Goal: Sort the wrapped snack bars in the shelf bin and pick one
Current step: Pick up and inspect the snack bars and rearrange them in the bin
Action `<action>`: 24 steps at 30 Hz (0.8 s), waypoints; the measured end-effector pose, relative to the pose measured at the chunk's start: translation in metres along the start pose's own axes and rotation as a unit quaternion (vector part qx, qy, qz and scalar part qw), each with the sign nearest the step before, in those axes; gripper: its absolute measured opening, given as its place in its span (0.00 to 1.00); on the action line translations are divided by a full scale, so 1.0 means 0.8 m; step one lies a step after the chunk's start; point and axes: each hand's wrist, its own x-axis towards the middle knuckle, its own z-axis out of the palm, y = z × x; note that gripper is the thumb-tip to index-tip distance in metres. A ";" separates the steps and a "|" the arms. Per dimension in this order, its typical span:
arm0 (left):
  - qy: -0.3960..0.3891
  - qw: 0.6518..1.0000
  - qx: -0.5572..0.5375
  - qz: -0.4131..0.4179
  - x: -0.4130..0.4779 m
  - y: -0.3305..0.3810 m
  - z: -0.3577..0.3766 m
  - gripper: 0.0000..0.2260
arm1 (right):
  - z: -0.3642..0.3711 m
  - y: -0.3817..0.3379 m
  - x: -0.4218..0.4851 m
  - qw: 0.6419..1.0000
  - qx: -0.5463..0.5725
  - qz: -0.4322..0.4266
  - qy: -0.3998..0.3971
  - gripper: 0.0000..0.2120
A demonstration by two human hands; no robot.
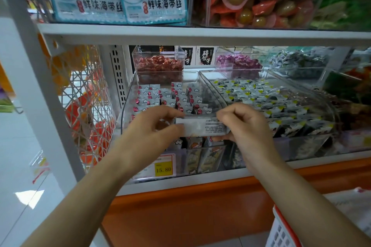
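A clear shelf bin holds several white wrapped snack bars with red dots and cloud prints, standing in rows. Over the bin's front I hold one wrapped snack bar level, its printed back facing me. My left hand pinches its left end between thumb and fingers. My right hand pinches its right end the same way. More bars stand upright behind the bin's front wall, below my hands.
A second clear bin of black, white and yellow packets sits to the right. Small boxes of red candies and purple candies stand behind. A yellow price tag reads 15.80. A red and white basket is at lower right.
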 end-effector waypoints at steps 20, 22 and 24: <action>0.112 0.984 -0.098 -0.093 0.018 -0.010 -0.003 0.18 | 0.003 -0.002 0.003 0.994 0.021 -0.018 -0.109 0.15; 0.099 0.989 -0.080 -0.073 0.021 -0.009 -0.001 0.17 | 0.005 -0.004 0.013 0.998 0.039 -0.010 -0.055 0.12; 0.111 0.994 -0.003 -0.019 0.029 -0.009 0.000 0.14 | 0.009 -0.008 0.035 0.999 0.022 -0.024 -0.014 0.07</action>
